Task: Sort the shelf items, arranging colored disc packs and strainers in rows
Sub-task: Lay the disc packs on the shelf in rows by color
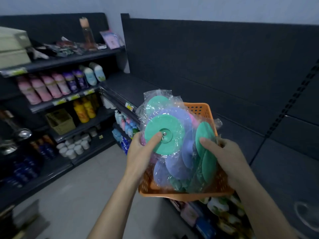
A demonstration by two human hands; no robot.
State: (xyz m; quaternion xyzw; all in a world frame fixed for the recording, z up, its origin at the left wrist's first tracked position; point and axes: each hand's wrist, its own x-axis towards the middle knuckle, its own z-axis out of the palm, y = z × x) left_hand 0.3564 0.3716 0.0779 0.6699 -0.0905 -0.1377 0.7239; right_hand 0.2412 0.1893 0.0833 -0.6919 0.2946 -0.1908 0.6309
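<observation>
An orange perforated basket (201, 108) sits at the front edge of a dark shelf, filled with colored disc packs in clear plastic wrap. A green disc pack (170, 142) with a metal centre stands at the front left of the pile, and my left hand (142, 152) grips it, thumb pressed near its centre. Purple disc packs (179, 163) lie behind it. My right hand (222, 156) holds green disc packs (206, 152) standing on edge at the basket's right side. No strainers are plainly visible.
The dark shelf (172, 87) behind the basket is bare up to its back panel. Left shelving (72, 99) carries pink, purple and yellow bottles, white tubs and a woven box. Packaged goods fill the lower shelf under the basket (222, 216). Grey floor lies below.
</observation>
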